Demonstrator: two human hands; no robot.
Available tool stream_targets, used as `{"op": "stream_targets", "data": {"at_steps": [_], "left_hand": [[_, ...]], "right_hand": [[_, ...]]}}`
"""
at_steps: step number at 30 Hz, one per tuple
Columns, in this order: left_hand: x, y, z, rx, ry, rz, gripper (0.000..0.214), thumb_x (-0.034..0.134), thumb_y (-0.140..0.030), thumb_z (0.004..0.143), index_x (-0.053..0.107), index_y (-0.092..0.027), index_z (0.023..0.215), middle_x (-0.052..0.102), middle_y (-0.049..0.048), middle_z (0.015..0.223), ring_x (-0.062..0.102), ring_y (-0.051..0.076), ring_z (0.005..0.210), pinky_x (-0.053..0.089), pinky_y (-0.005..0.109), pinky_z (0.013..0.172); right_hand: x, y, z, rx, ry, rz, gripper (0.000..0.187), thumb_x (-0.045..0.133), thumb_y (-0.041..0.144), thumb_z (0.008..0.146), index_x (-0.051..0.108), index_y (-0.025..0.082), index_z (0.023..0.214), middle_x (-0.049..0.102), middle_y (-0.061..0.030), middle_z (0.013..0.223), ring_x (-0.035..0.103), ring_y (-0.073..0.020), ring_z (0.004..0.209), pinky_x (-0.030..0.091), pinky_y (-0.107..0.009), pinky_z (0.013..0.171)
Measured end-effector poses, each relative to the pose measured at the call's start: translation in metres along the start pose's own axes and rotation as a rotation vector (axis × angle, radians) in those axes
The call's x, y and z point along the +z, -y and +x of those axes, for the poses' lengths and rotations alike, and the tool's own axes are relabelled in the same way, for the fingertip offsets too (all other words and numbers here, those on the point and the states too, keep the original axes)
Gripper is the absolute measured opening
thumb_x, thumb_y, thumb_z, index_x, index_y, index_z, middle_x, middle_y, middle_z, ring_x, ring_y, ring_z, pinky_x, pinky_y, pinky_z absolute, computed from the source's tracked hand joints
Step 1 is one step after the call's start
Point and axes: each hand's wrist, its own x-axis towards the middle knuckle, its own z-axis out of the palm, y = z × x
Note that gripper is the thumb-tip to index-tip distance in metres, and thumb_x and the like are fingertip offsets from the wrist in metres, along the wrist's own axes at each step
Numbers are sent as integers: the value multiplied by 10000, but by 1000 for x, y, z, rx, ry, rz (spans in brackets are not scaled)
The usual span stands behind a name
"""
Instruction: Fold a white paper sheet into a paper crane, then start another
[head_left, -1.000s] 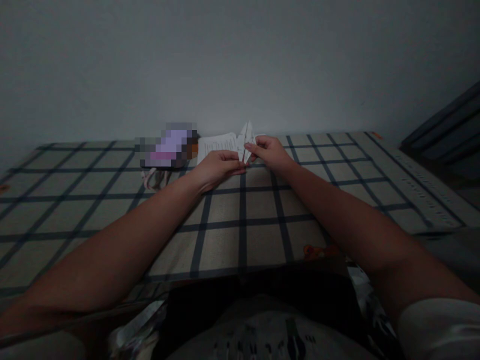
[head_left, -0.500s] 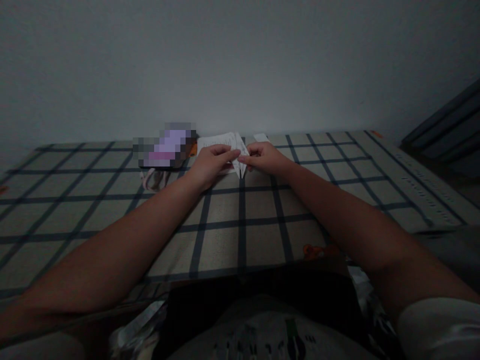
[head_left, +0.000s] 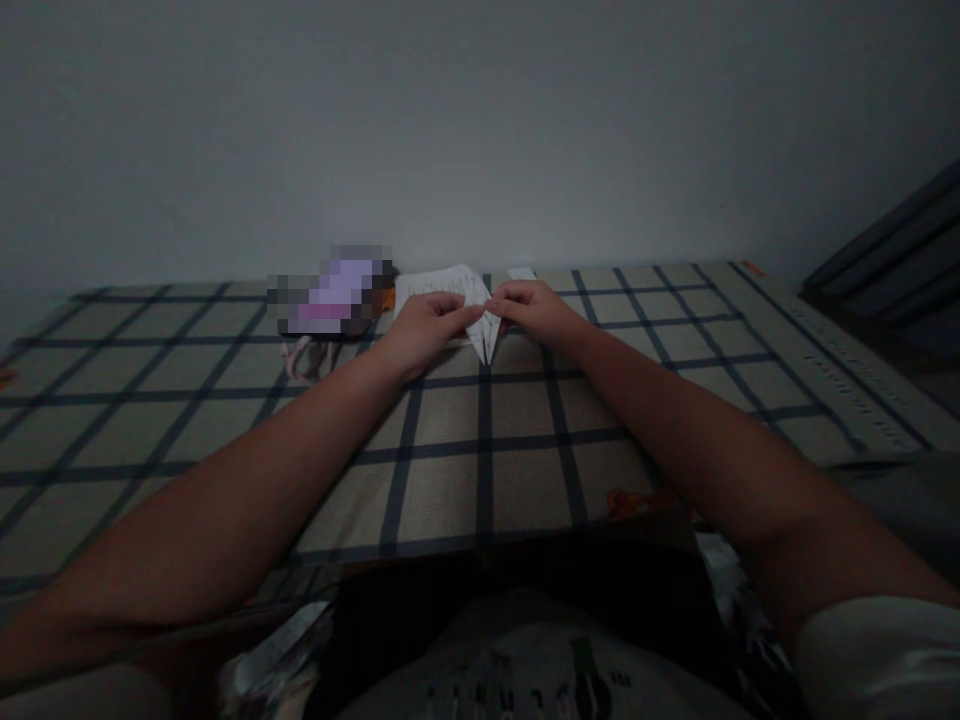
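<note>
Through the head camera I am watching both hands working on one folded paper, white with dark marks, near the middle of the far edge of the desk. Its narrow end is pointing toward the near edge, with a dark slit running up between two slim points. Whether it is touching the checked cloth or hanging just above it, I cannot tell.

The left hand is pinching it from the left, thumb lying on top; its other fingers are mostly hiding behind the paper. The right hand is gripping narrowly from the right, thumb and fingertips closing on the upper part, and the two thumbs are almost meeting.

I am judging the paper to be very light, stiffer where layers are doubling up, soft and easily creased at the single edges. It is likely offering enough friction for bare fingertips, so I am favouring a gentle pinch on the thick middle and avoiding the slim points, which could be bending or tearing under a hard pull.

Behind the left hand a printed sheet is lying by the far edge, and farther left a phone-like object is resting, blurred by pixels.
</note>
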Motion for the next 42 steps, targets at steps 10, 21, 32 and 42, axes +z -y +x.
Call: {"op": "stream_targets", "data": {"at_steps": [10,21,32,42], "left_hand": [[4,-3,-4,66,-6,1,313,852,-400,672,719,-143,792,695,36,768,637,138,685,524,257,670],[0,1,3,41,13,2,312,829,-396,670,742,-137,820,707,47,769,639,147,661,523,269,657],[2,-1,1,10,51,-58,261,846,-353,668,754,-144,796,725,46,786,648,123,681,528,239,677],[3,-4,-1,2,-16,-48,281,853,-348,635,722,-134,761,708,59,743,639,145,646,529,269,643]], "right_hand": [[4,7,-2,-76,-77,-129,265,622,274,893,570,164,657,563,25,599,535,-101,608,417,-227,598],[4,1,2,-4,-88,41,300,547,319,976,574,164,720,589,17,618,572,-93,576,474,-217,593],[6,8,-2,-54,-122,-193,279,550,192,934,571,160,658,570,21,602,538,-98,600,425,-224,599],[4,4,-1,-44,-101,-165,245,590,274,925,600,154,711,579,16,624,534,-99,612,425,-231,616]]}}
